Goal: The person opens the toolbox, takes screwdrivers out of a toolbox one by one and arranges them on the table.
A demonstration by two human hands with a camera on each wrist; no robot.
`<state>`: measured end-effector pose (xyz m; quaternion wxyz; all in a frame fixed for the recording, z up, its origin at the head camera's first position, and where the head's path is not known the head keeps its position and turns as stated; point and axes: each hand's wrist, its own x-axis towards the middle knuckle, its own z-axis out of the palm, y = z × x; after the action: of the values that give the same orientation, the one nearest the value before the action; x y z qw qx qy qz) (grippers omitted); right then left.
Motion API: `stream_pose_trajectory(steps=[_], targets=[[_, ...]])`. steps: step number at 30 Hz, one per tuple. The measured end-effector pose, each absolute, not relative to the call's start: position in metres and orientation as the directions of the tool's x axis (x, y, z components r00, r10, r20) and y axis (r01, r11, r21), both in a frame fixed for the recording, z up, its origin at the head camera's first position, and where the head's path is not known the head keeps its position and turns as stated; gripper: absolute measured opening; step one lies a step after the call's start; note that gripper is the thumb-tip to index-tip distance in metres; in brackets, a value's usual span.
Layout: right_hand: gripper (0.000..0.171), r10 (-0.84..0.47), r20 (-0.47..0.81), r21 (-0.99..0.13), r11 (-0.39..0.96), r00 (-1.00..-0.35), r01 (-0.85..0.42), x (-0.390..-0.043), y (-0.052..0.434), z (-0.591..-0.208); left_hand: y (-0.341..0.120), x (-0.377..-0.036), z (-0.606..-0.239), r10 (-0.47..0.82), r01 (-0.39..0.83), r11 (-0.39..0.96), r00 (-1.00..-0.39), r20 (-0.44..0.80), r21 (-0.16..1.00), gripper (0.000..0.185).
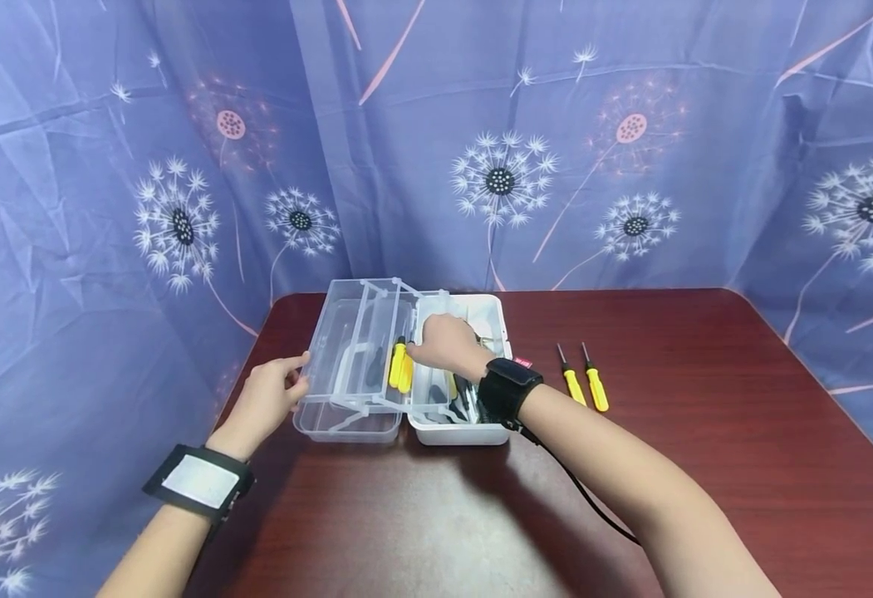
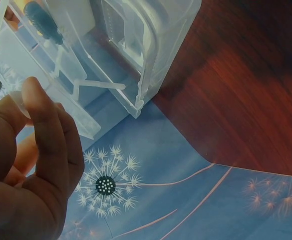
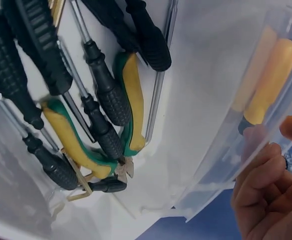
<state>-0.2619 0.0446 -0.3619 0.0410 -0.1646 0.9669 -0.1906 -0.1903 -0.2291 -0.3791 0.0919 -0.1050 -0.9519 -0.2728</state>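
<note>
My left hand [image 1: 267, 399] pinches the left edge of a clear plastic tray [image 1: 324, 374], thumb and fingers on either side. This tray belongs to an opened toolbox [image 1: 460, 435] with a white base. My right hand [image 1: 447, 342] is over the box, fingers loosely bent at an inner tray's wall. Two screwdrivers with yellow handles [image 1: 400, 370] lie in that tray. In the right wrist view a fingertip overlaps the black collar of a yellow-handled screwdriver [image 3: 273, 75], with a gap between thumb and forefinger.
Several black-handled screwdrivers [image 3: 103, 82] and pliers with yellow-green grips [image 3: 76, 137] lie in the white base. Right of the box, two more yellow-handled screwdrivers [image 1: 586, 382] rest on the dark red table [image 1: 705, 465]. A patterned blue curtain [image 1: 406, 191] hangs behind and left.
</note>
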Motion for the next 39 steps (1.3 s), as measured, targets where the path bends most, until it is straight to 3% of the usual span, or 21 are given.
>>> stream_pose_trajectory(steps=[39], targets=[[0.048, -0.314, -0.103, -0.337, 0.904, -0.944, -0.264, -0.275, 0.033, -0.377, -0.232, -0.191, -0.381, 0.134, 0.219, 0.831, -0.971, 0.199, 0.511, 0.044]])
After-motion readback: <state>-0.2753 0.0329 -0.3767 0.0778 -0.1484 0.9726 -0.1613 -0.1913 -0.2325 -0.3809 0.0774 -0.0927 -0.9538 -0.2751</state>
